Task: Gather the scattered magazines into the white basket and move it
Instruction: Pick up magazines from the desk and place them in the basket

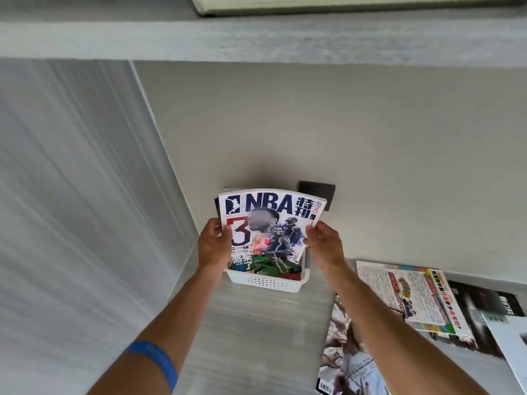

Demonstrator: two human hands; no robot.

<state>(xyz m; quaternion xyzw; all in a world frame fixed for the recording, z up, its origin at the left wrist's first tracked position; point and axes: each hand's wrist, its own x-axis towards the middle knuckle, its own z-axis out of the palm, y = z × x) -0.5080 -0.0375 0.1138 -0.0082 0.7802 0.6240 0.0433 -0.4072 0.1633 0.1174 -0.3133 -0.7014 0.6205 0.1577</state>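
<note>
We are looking down at a grey counter (271, 323) running along a pale wall (313, 124), with a pleated curtain (71, 181) hanging at the left. Loose magazines are lying scattered on the counter at the right: a text-heavy colourful one (410, 297) overlapping a dark one (490, 303), and another (348, 357) sitting nearer to us by the right forearm. The NBA magazine (268, 226) is standing upright with its lower end inside the white basket (268, 282), which is sitting on the counter against the wall. We are gripping that magazine with 2 hands: the left hand (214, 243) is closing on its left edge, thumb on the cover, and the right hand (325, 243) is clamping its right edge. A dark wall plate (319, 191) is showing behind the magazine's top. A blue wristband (154, 363) is circling the left forearm.
</note>
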